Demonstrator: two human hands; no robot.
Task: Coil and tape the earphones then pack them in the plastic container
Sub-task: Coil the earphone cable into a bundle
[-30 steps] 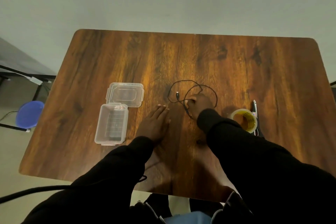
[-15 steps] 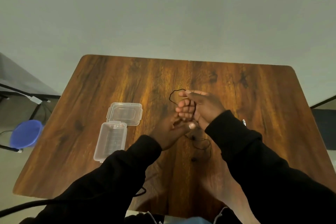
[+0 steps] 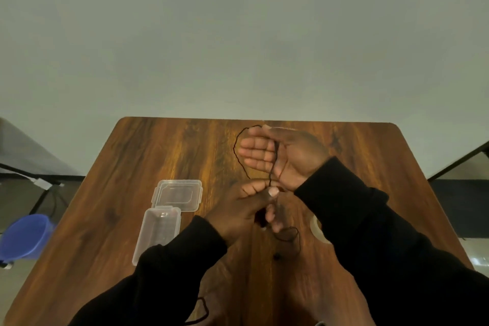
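The black earphones (image 3: 236, 149) are lifted above the wooden table (image 3: 164, 156). Their thin cord loops out past the fingertips of my right hand (image 3: 280, 157), which is held flat, palm toward me, with the cord running across the fingers. Just below it, my left hand (image 3: 246, 209) pinches the cord between thumb and fingers. A slack loop and an earbud (image 3: 276, 256) hang down under the left hand. The clear plastic container (image 3: 158, 233) lies open at the left, with its lid (image 3: 177, 194) beside its far end. A tape roll (image 3: 317, 229) peeks out beside my right sleeve.
A blue stool (image 3: 25, 235) stands on the floor left of the table. Dark furniture edges show at the far left and far right. A pale wall rises behind the table's far edge.
Both hands rose off the table with the earphones. The right hand opened flat with the cord over its fingers and the left hand took the cord below. The camera tilted up.
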